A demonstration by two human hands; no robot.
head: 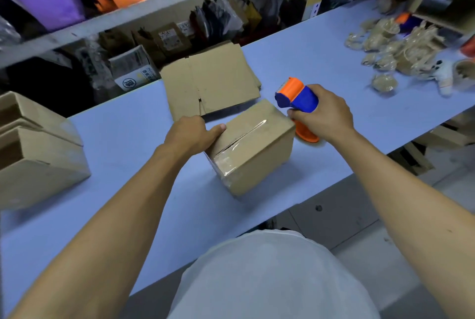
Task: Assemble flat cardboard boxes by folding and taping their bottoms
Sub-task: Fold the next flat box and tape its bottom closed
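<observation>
Setting: pale blue worktable running from lower left to upper right, with stocked storage shelves behind it.
Nearest to us: our white shirt at the bottom edge, both bare forearms reaching forward over the table.
Cardboard box: a small assembled box stands on the table in the middle, its closed flaps facing up. Clear tape runs along the centre seam and folds down over the near end.
Left hand: our left hand rests against the box's left top edge, thumb laid flat on the top panel, fingers curled over the far side and gripping it.
Right hand: our right hand is wrapped around a blue and orange tape dispenser, held just beside the box's far right corner.
Left side: finished boxes with open tops, standing together at the table's left edge.
Beyond the box: flat unfolded cardboard blanks stacked near the table's back edge.
Far right: a heap of small clear-wrapped beige items, too blurred for us to identify.
</observation>
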